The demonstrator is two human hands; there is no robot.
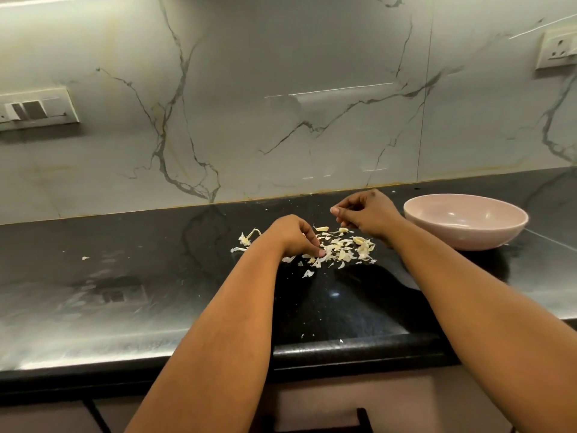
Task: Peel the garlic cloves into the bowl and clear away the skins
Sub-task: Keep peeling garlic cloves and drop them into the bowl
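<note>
A heap of pale garlic skins with a few cloves lies on the black counter, in the middle. My left hand reaches down onto the heap's left side, fingertips curled and pinching at the skins. My right hand hovers just behind the heap with its fingers curled; whether it holds a skin or clove I cannot tell. A pink bowl stands to the right of my right hand; its visible inside looks empty. A clove stub with skin lies left of my left hand.
The marble backsplash rises right behind the counter. A switch plate is on the wall at left and a socket at upper right. Small skin flecks lie scattered on the counter, some near its front edge.
</note>
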